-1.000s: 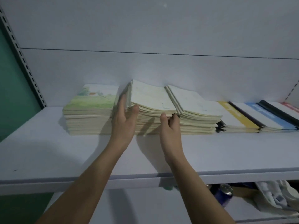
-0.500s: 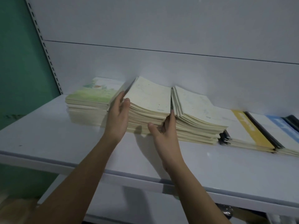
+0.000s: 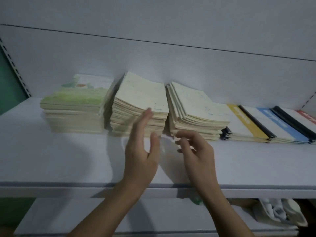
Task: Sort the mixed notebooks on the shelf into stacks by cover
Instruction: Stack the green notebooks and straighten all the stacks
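Three thick stacks of notebooks stand side by side on the white shelf (image 3: 51,159). The left stack (image 3: 75,106) has a green illustrated cover on top. The middle stack (image 3: 142,103) and the right stack (image 3: 196,110) show cream covers. My left hand (image 3: 142,151) hovers in front of the middle stack, fingers straight and apart, holding nothing. My right hand (image 3: 195,149) is just in front of the right stack's lower corner, fingers loosely curled and empty. Neither hand grips a stack.
Lower stacks of white notebooks with a yellow stripe (image 3: 244,122), a blue stripe (image 3: 280,124), black spines and a red edge (image 3: 307,115) lie to the right. A slotted upright (image 3: 15,71) and green wall stand at left. White items (image 3: 280,212) sit on the lower shelf.
Both hands have come off the middle stack and pulled back toward me; they were pressed against its left side and front a second ago. The stacks stay in place.
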